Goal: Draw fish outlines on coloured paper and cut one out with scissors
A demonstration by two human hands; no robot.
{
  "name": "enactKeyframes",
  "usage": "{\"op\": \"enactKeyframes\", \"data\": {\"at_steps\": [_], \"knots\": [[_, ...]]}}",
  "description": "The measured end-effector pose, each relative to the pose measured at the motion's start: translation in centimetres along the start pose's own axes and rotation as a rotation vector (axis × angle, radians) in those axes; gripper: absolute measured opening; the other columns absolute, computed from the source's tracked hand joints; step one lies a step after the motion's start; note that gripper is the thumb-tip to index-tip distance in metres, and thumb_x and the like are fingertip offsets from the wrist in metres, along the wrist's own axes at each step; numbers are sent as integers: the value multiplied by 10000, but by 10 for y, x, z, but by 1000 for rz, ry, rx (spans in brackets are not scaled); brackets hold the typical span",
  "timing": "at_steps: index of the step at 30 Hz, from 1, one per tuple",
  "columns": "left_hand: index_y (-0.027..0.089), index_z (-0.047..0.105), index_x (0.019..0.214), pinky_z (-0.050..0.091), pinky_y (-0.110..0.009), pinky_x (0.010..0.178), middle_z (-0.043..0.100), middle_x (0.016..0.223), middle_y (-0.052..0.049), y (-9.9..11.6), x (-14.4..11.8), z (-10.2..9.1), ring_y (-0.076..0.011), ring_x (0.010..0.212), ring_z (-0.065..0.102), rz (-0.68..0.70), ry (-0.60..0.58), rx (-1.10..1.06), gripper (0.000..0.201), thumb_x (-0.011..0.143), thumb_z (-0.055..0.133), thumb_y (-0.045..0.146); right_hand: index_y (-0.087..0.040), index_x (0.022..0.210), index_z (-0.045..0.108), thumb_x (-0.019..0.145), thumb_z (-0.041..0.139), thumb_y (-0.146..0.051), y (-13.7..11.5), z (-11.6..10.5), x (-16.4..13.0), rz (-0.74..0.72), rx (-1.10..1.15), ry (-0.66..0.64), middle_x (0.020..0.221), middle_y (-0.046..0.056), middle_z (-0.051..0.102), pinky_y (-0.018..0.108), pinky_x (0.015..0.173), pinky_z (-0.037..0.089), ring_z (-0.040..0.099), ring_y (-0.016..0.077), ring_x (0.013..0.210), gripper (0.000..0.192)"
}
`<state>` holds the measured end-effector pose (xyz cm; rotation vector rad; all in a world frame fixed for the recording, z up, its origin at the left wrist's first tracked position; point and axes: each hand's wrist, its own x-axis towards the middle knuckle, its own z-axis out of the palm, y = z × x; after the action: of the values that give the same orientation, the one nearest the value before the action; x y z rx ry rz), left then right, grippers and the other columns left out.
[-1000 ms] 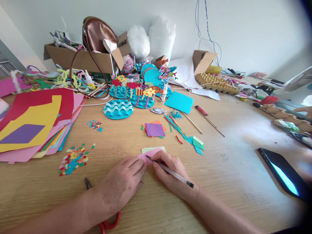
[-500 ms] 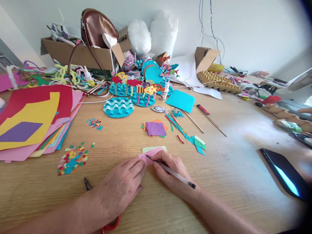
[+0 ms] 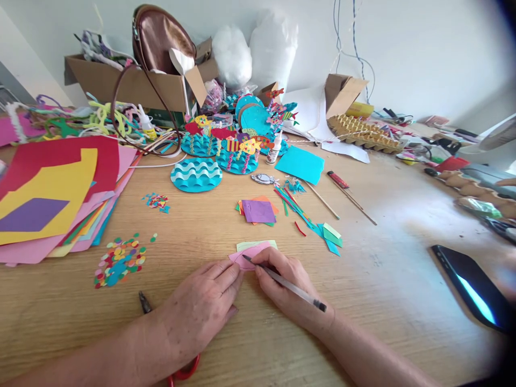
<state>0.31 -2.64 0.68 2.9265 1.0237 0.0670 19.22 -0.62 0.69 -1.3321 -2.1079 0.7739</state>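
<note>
My right hand is closed round a pen with a clear barrel, its tip on a small pink paper piece. A thin curved outline shows on that paper. My left hand, fingers together, holds down the paper's left end. Beneath the pink piece lies a pale green paper, mostly covered. A pair of red-handled scissors lies under my left forearm, which hides its middle. Beyond my hands rests a small stack of coloured papers topped by a purple one.
Paper dots and large coloured sheets lie to the left. Blue wave-patterned discs, some with paper fish, stand farther back near a glue bottle. A phone is at right, beside a blurred hand at the edge.
My pen tip stays at almost the same spot on the pink paper, and my left hand keeps its place. The whole view has shifted slightly.
</note>
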Motion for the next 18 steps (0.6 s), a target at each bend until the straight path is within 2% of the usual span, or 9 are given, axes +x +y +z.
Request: {"op": "enactKeyframes", "data": {"at_steps": [12, 18], "knots": [[81, 526, 1205, 401, -394, 1001, 592, 1195, -137, -1, 0, 1, -267, 1164, 514, -2, 26, -48, 352, 865, 474, 155, -209, 808, 514, 803, 442, -152, 2, 0, 0, -31, 12, 3, 660, -4, 626, 227, 538, 400, 552, 133, 550, 92], [77, 561, 1154, 440, -384, 965, 602, 1182, -139, -1, 1, -2, -264, 1121, 544, -4, 16, -22, 318, 859, 474, 159, -209, 775, 509, 768, 446, -134, 3, 1, -2, -12, -1, 17, 633, -13, 603, 220, 522, 378, 528, 126, 532, 98]]}}
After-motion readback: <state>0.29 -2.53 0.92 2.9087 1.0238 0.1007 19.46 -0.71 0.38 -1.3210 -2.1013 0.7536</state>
